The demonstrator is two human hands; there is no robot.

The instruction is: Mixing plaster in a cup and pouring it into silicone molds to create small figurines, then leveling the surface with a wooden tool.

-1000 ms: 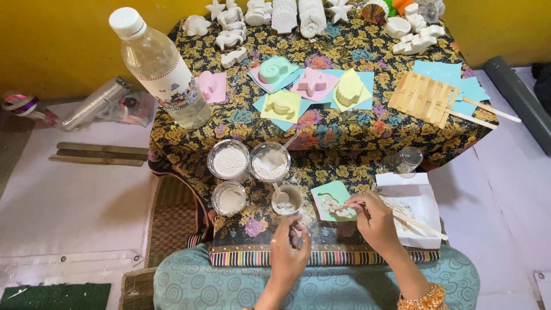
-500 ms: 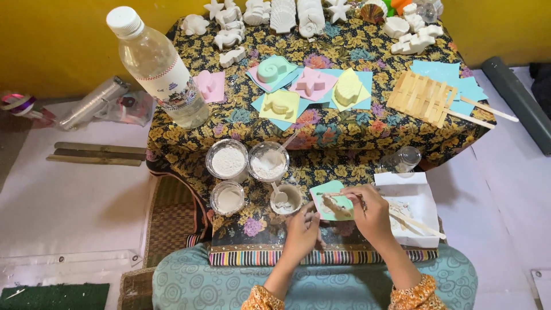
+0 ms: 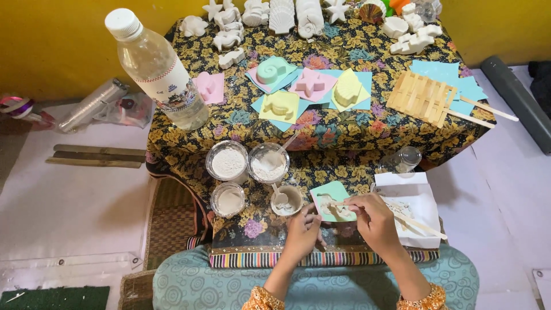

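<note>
1. Mould (image 3: 332, 201), mint-green, flat on the floral surface (image 3: 356, 132) just before the lap, beside a small cup (image 3: 287, 199) of white mix.
2. Left hand (image 3: 301, 231): fingertips pinning the near edge, not clenched.
3. Right hand (image 3: 376, 221): pinched on a thin stick (image 3: 340, 205) working the filling.
4. Likely light, flexible, slippery when wet; best held by the flat rim, kept level.

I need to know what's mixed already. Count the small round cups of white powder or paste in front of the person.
4. Two sit in a back row: powder cup left, spoon cup right. Two sit in front: paste cup left, small cup beside the left hand. None looks hidden.
</note>
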